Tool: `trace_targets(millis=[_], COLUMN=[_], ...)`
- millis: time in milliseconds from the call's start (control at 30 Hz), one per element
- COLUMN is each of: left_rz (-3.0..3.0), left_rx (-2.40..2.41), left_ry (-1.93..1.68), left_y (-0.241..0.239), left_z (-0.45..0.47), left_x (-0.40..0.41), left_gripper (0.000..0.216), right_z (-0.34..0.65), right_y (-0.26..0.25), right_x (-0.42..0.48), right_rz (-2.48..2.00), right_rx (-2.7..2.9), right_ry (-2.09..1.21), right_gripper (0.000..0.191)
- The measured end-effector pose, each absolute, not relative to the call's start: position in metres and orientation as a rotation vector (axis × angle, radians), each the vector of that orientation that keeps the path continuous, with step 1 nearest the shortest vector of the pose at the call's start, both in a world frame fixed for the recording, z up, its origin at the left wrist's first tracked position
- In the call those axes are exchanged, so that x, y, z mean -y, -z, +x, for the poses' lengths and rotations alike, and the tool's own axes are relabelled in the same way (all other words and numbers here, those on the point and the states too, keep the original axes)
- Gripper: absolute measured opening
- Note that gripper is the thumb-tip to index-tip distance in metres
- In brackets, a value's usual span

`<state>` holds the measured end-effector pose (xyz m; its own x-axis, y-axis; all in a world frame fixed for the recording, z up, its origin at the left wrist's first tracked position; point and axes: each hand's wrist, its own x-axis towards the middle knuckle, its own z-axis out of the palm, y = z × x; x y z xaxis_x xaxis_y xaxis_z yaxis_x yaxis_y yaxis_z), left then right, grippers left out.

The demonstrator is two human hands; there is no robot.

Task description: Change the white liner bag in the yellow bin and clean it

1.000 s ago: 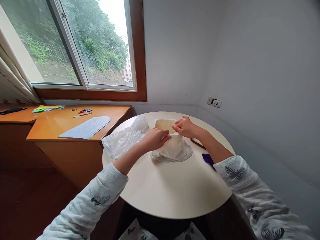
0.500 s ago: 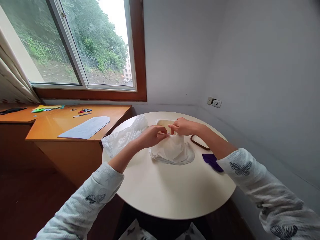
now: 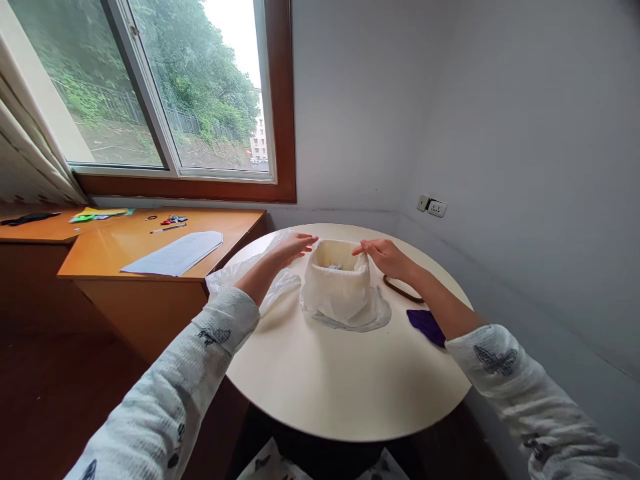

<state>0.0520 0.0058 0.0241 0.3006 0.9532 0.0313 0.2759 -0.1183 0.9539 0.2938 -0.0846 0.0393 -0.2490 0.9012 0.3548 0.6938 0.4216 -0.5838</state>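
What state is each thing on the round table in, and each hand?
Bin: upright, open-topped
Liner bag: draped over the bin
Loose bag: crumpled
Brown ring: lying flat
Purple cloth: lying flat, partly hidden
Left hand: open, beside the bin
Right hand: at the bin's edge, grip unclear

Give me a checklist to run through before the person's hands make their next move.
1. Lined container upright on the round table: ok.
2. Container's opening uncovered: ok, the inside shows.
3. Right hand at the container: ok, by its right corner.
4. Left hand touching the container: cannot tell, fingertips near its left corner.
5. Brown loop apart from the container: ok.
6. Purple cloth fully visible: not ok, partly hidden by the right arm.
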Motion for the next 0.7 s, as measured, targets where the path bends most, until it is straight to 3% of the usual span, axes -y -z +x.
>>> trace_targets(millis=[333,600,700], left_rz=[1.798,1.761,1.85], left_rx=[-1.297,-1.229,-1.203], left_ry=[-1.117,-1.449,-1.421], left_y=[-0.028,-0.022,-0.026], left_z=[0.062,0.062,0.063], left_x=[-0.001,-0.01,-0.008], left_gripper=[0.02,0.021,0.019], right_z=[0.295,0.299,0.303], right_y=[-0.026,-0.022,-0.023], right_x=[0.078,0.081,0.083], right_rz=[-1.342,-1.261,-1.279], right_rx=[1.991,1.892,1.825], right_ry=[-0.418,-0.386,-0.351], right_gripper=[0.055,0.047,0.046])
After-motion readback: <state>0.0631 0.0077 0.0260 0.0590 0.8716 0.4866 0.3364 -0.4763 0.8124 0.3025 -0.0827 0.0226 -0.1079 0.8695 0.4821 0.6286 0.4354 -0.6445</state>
